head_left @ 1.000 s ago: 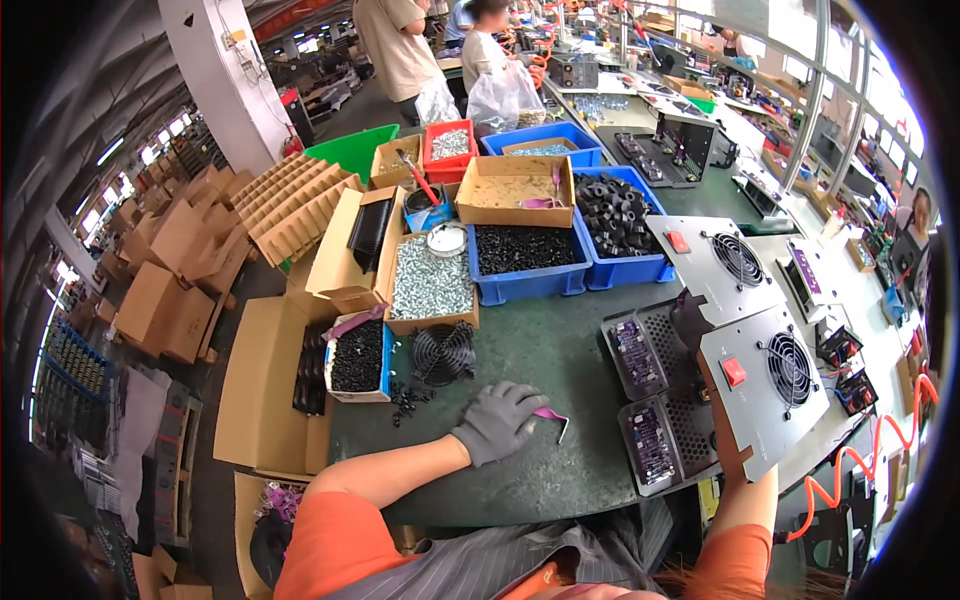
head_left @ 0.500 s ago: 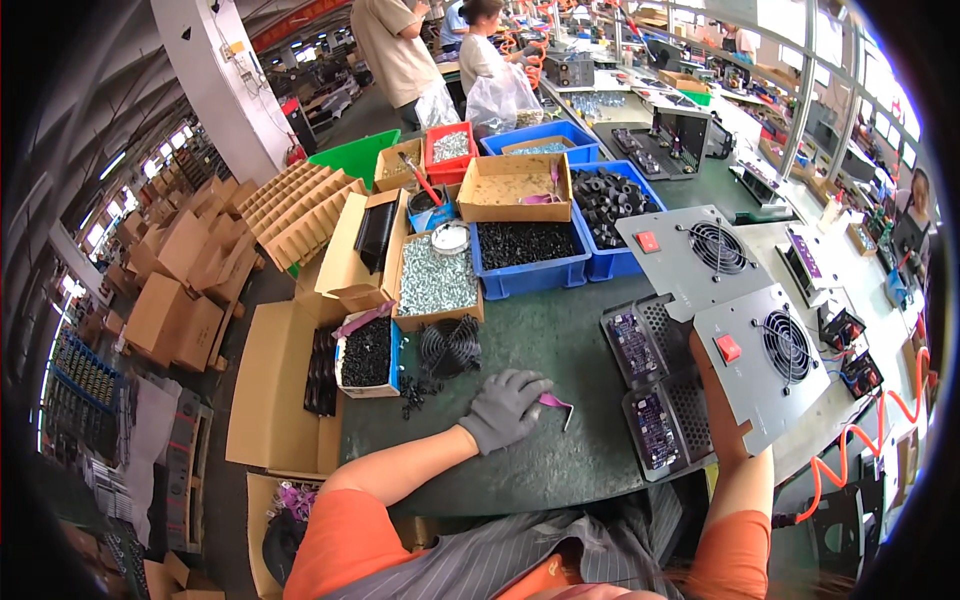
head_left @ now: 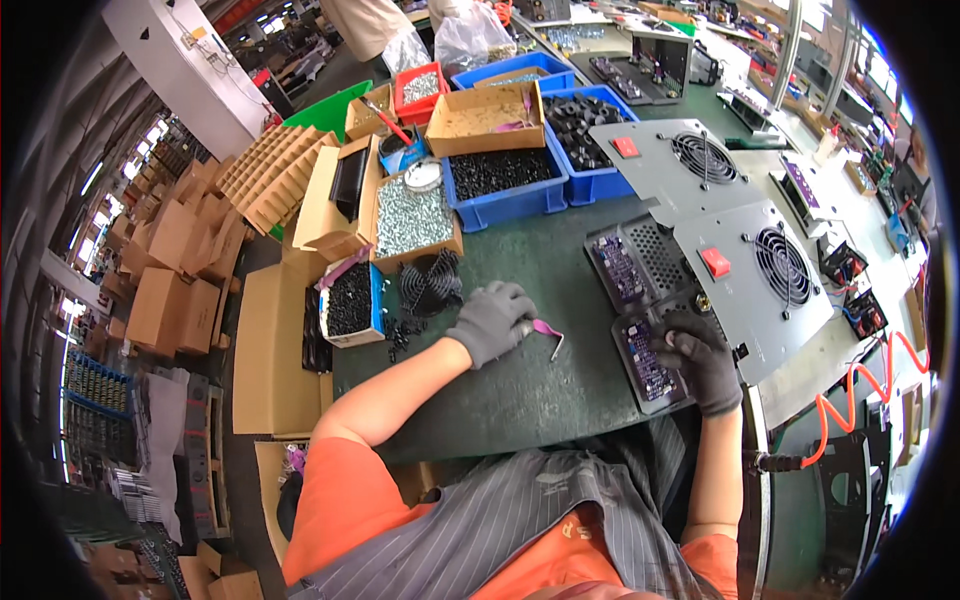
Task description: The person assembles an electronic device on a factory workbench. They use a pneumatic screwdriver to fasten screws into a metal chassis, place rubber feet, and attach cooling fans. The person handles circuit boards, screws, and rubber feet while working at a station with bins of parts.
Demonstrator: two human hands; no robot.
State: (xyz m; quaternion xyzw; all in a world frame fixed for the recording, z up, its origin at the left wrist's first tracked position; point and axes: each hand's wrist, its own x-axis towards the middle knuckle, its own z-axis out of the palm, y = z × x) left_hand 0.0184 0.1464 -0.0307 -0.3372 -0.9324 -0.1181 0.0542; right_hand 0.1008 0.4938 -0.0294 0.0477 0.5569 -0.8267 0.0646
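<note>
The left hand [head_left: 492, 325] rests half-curled on the table [head_left: 490, 415] with a purple strip [head_left: 543, 328] at its fingertips, and the right hand [head_left: 702, 362] curls above a circuit board [head_left: 640, 350], beside a grey panel [head_left: 748, 297], both grips unclear.

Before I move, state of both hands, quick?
Left hand: fingers bent, by the purple hook; grip on it can't be told.
Right hand: curled over the board; can't tell if it holds anything.

The left of two head-worn fisheye cameras looks down and forward across the bench [head_left: 490, 408] — close above the left hand [head_left: 492, 325] and right hand [head_left: 699, 364] — upright, straight edges bending toward its dark round rim.
</note>
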